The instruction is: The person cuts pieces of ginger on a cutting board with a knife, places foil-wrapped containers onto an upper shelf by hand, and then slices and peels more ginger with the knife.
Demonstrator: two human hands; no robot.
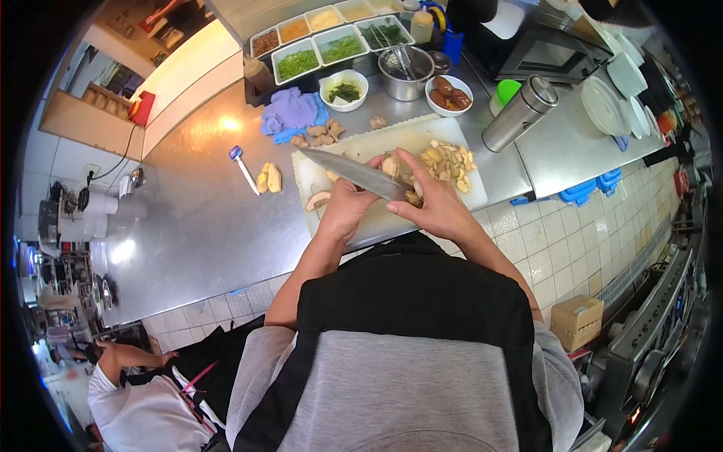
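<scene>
Over the cutting board (pixel 410 134), the right hand (pixel 443 207) grips 1 knife (pixel 350 169); whether the left hand (pixel 350 207) clamps the ginger piece (pixel 389 166) behind the blade, I cannot tell. Trimming seems underway; the next move calls for clear fingertips.

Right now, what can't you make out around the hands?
In the head view:
Knife: handle unclear, apparently covered by the right hand.
Left hand: some fingers behind the blade.
Cutting board: middle covered by both hands and knife.
Blue-headed white tool: too small to identify.
</scene>
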